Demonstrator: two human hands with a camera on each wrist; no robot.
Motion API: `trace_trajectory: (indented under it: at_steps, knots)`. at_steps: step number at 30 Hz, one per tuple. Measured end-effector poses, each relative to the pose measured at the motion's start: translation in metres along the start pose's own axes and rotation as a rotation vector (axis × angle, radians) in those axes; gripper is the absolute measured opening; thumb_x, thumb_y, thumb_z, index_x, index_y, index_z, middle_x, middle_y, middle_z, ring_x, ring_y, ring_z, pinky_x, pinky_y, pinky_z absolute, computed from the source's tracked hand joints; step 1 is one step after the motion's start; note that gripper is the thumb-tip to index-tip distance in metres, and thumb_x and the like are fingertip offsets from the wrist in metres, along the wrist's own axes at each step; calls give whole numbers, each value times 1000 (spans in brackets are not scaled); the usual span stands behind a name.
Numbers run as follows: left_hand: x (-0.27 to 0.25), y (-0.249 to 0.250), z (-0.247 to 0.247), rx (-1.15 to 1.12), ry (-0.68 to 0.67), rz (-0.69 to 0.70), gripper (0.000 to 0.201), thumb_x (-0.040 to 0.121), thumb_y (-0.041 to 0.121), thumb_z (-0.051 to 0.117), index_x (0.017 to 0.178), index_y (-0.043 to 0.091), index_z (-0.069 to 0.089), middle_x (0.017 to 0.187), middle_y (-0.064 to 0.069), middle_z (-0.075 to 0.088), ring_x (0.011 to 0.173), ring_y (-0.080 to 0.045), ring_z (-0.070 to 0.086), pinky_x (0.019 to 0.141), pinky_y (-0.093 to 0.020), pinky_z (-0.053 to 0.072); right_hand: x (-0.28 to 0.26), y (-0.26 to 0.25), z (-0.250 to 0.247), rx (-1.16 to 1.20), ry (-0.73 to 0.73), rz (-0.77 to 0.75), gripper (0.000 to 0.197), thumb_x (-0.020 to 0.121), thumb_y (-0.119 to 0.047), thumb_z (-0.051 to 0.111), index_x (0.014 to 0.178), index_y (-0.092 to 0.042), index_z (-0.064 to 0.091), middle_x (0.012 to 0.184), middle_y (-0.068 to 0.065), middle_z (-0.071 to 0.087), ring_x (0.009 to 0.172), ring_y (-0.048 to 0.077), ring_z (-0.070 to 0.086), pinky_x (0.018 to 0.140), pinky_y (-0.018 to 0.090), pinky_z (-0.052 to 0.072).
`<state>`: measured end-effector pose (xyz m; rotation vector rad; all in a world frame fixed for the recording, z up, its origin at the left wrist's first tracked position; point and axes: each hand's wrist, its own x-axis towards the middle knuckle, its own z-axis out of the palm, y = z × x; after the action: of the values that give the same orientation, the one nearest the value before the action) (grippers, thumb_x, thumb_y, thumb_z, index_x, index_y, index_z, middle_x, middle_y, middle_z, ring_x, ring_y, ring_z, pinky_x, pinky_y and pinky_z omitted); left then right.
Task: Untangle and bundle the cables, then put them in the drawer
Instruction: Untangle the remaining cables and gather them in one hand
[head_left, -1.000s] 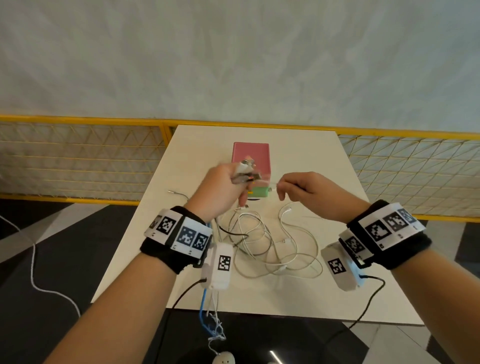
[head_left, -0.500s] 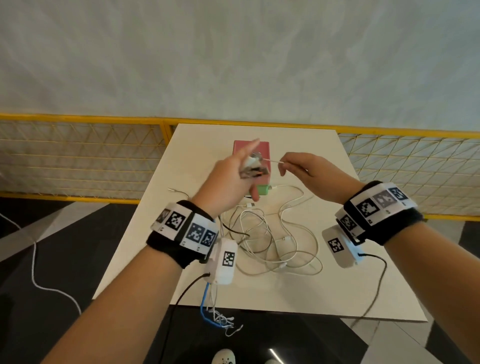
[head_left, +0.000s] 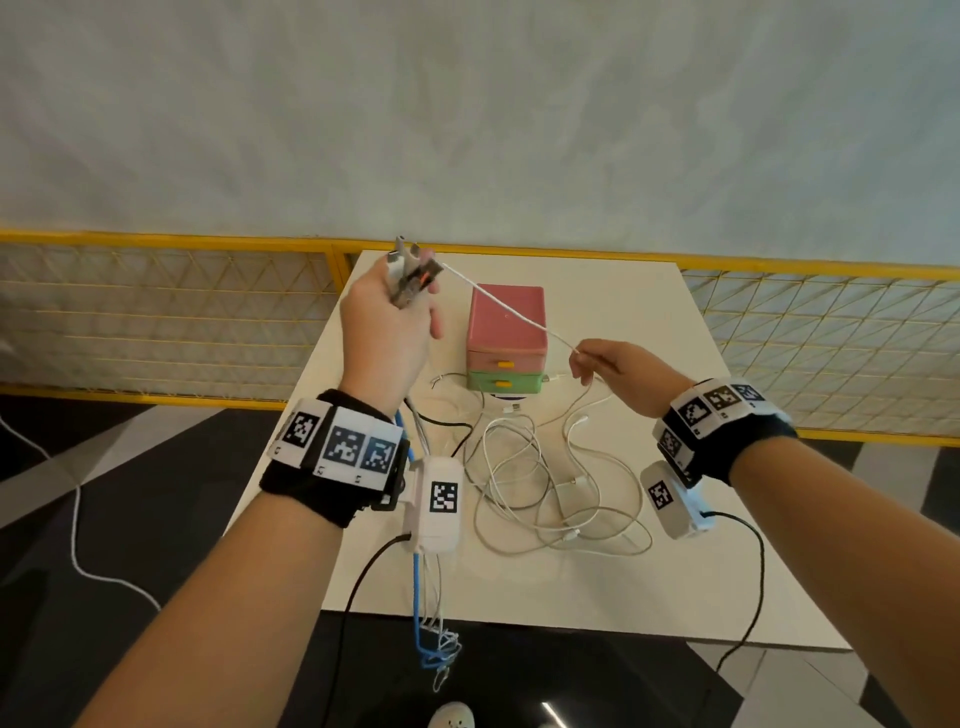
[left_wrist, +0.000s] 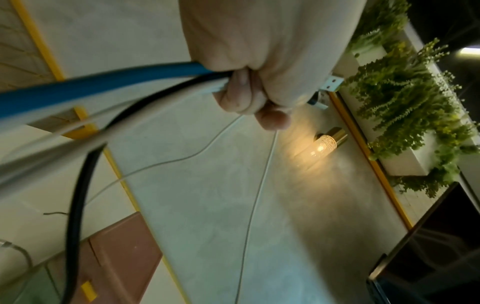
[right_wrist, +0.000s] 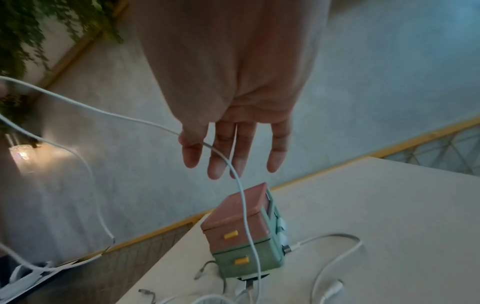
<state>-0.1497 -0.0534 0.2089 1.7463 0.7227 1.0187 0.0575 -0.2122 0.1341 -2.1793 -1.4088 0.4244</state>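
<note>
My left hand (head_left: 410, 291) is raised above the table's far left and grips a bundle of cable ends (head_left: 410, 267). In the left wrist view the left hand (left_wrist: 249, 96) holds a blue cable (left_wrist: 103, 82), a black one and white ones. A thin white cable (head_left: 514, 314) runs taut from that bundle to my right hand (head_left: 582, 358), which pinches it just right of the drawer box. In the right wrist view the cable (right_wrist: 241, 195) passes between the right hand's fingers (right_wrist: 218, 156). The pink-and-green drawer box (head_left: 506, 338) has both drawers closed. A loose tangle of white cables (head_left: 545, 488) lies on the table.
The cream table (head_left: 701, 571) is bounded by a yellow mesh railing (head_left: 156, 312) at the back and sides. Held cable strands (head_left: 436, 639) hang past the table's front edge. A thin black cable (head_left: 441, 421) lies left of the tangle. A lit wall lamp (left_wrist: 322, 146) and plants (left_wrist: 405, 102) lie beyond.
My left hand has risen up and to the left with its bundle. The white cable between the hands has grown longer and tauter. The right hand has stayed near the drawer box.
</note>
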Motion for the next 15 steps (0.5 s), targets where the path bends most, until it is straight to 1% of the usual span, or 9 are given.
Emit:
trace_trajectory:
  at_steps: [2,3,5,7,9,10,11,12,15]
  knots:
    - [1,-3,-3,25,12,-6,33,93,0,43,95,26,62,57,6,64,56,-17,57,54,-19,40,1,-2,0,18,49,25,26,101,-19,35,84,-17,56,80,2,61,81,23,59,76,38,49]
    - [0,-3,-3,20,-9,-3,34,94,0,44,108,26,62,61,5,67,60,-12,61,59,-15,42,2,-6,-1,44,85,25,26,101,-18,35,84,-16,55,81,1,61,83,24,61,75,38,52]
    - [-2,-2,0,-73,-117,10,55,93,-7,47,134,29,50,88,2,66,65,-10,68,72,-14,49,5,-20,-9,86,154,-28,25,100,-14,35,84,-17,54,83,-3,58,87,22,63,75,35,55]
    - [-7,0,8,-116,-271,33,71,90,-12,51,144,32,40,98,1,58,67,-6,68,71,-20,56,10,-37,-18,83,204,-139,23,101,-13,37,87,-20,54,89,-1,56,86,19,62,76,30,55]
    - [-10,1,18,57,-367,65,58,92,-6,55,139,28,49,95,10,61,79,2,68,69,-7,50,13,-52,-28,40,264,-254,21,100,-13,39,95,-14,59,93,3,53,83,18,60,77,25,52]
    - [-10,1,22,156,-380,84,45,93,-1,55,129,25,57,91,12,64,85,-1,68,67,-2,44,14,-58,-32,8,304,-305,21,100,-13,41,100,-11,61,94,4,53,82,18,58,78,24,49]
    - [-10,0,24,210,-374,95,33,93,1,53,115,24,63,87,9,67,87,-8,67,63,-2,42,14,-62,-36,-30,340,-344,22,100,-14,42,103,-8,62,95,6,52,82,17,55,79,23,45]
    - [-10,1,24,211,-360,90,28,93,2,51,104,24,64,80,4,69,81,-11,66,61,-4,41,14,-64,-39,-66,363,-373,22,100,-14,42,104,-7,63,95,6,52,83,16,52,80,22,42]
    - [-9,8,19,80,-277,55,29,92,0,49,90,28,59,70,5,66,67,-14,65,67,-14,45,12,-55,-42,-128,337,-362,23,100,-12,40,98,-7,63,92,2,51,83,14,48,79,21,39]
